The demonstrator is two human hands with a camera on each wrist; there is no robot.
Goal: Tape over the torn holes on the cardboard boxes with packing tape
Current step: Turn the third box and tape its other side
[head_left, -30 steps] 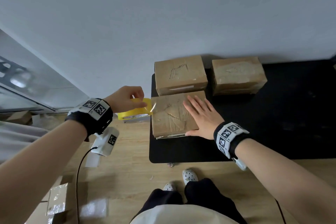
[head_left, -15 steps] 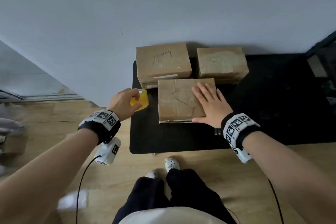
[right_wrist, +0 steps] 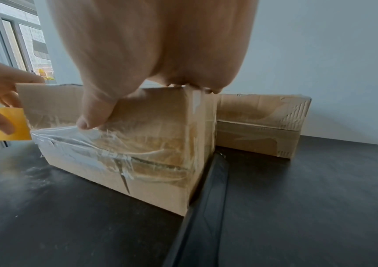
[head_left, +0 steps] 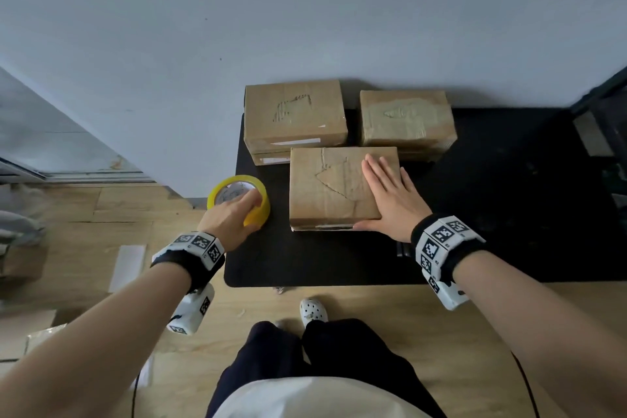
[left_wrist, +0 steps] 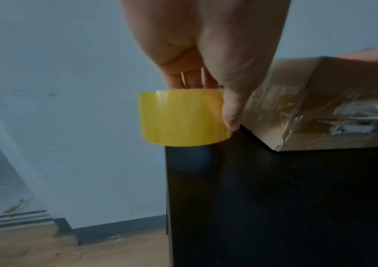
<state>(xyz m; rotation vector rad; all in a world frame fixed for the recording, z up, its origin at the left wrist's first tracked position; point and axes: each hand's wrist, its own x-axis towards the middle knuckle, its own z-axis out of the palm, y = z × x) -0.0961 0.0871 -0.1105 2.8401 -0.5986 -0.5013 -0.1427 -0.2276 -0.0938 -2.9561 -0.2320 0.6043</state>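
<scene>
Gripping a yellow roll of packing tape (head_left: pixel 239 199) at the left edge of the black surface (head_left: pixel 492 214): left hand (head_left: pixel 228 220), fingers curled over the roll's top rim and thumb (left_wrist: pixel 230 115) down its outer side, grip clamped on the roll. Roll lying flat, hole upward, partly overhanging the surface's left edge in the left wrist view (left_wrist: pixel 183 118); whether resting on the surface or held just above it cannot be told. Just right of the roll, apart from it: nearest cardboard box (head_left: pixel 334 188), flat on the surface, triangular torn flap in its top, wrinkled clear tape on its front side (right_wrist: pixel 124 153). Pressed flat on the right part of that box's top: right hand (head_left: pixel 390 200), fingers straight and together, pointing toward the wall, thumb (right_wrist: pixel 93 115) down over the front edge against the clear tape; grip apart, holding nothing. Behind the near box, at the wall: rear left box (head_left: pixel 294 114), torn patch in its top, standing on another box of which only the front edge shows. Right of it, well apart from both hands: rear right box (head_left: pixel 407 119), torn spot under a broad patch of glossy tape. Wooden floor (head_left: pixel 101 214) left of and below the surface.
</scene>
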